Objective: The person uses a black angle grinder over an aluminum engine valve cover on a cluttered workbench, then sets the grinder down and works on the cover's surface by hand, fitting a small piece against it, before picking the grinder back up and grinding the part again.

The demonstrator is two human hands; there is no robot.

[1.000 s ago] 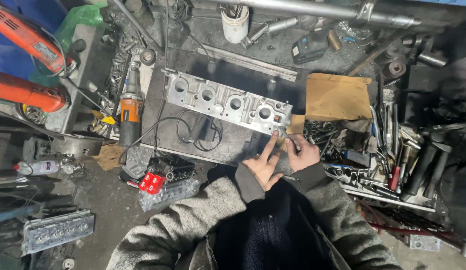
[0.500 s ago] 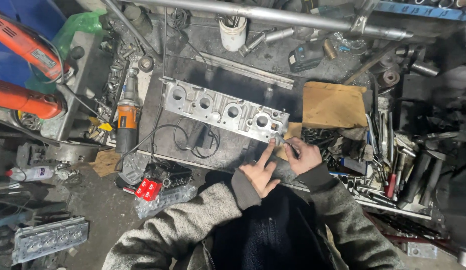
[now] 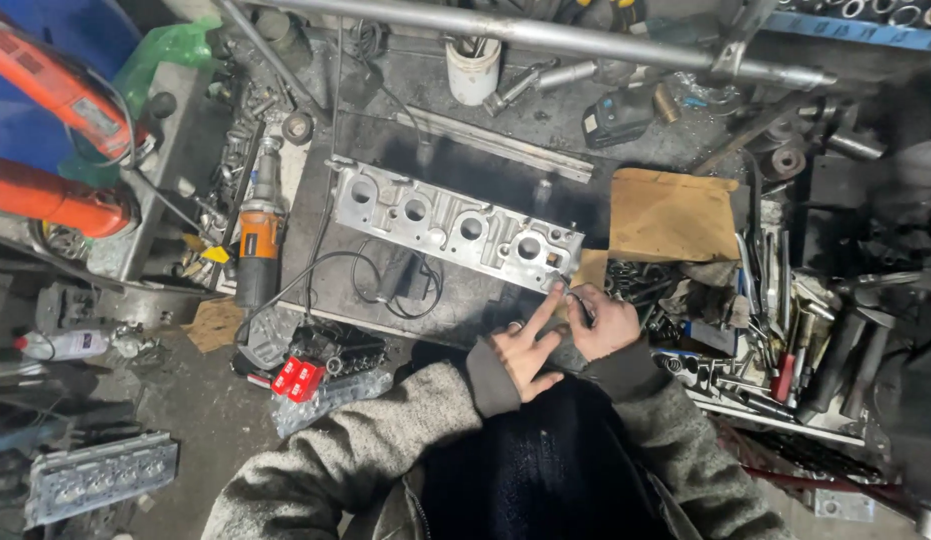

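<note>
A: Bench from above. Where is the work?

B: The aluminium cylinder head (image 3: 453,225) lies flat on the dark bench top (image 3: 465,300), long axis running from 10 o'clock to 4 o'clock. Both hands meet at its 4 o'clock corner.

A: Left hand?

B: Left hand (image 3: 523,352) is spread, index and middle fingers stretched toward 1 o'clock, the tip of the longest finger touching the corner of the head. It grips nothing; the fingers are wide and flat.

A: Right?

B: Right hand (image 3: 600,322) sits just beside it at 3 o'clock, curled narrow around something small. What it holds is too small to tell; possibly a thin metal piece between thumb and fingers.

A: The step, as you judge it?

B: Looks like close work at that end corner, the left hand steadying or feeling the edge while the right brings a small part or tool in. A guess from the pose only.

A: What does the next move call for?

B: Fine placement, I judge: the left fingers clear of the spot, the right hand steady.

A: Surroundings?

B: An orange angle grinder (image 3: 260,235) at 9 o'clock of the head, its cable looped beside it. A brown cardboard sheet (image 3: 670,215) at 3 o'clock, loose hand tools (image 3: 775,310) beyond. A white cup (image 3: 473,70) at 12 o'clock.
</note>
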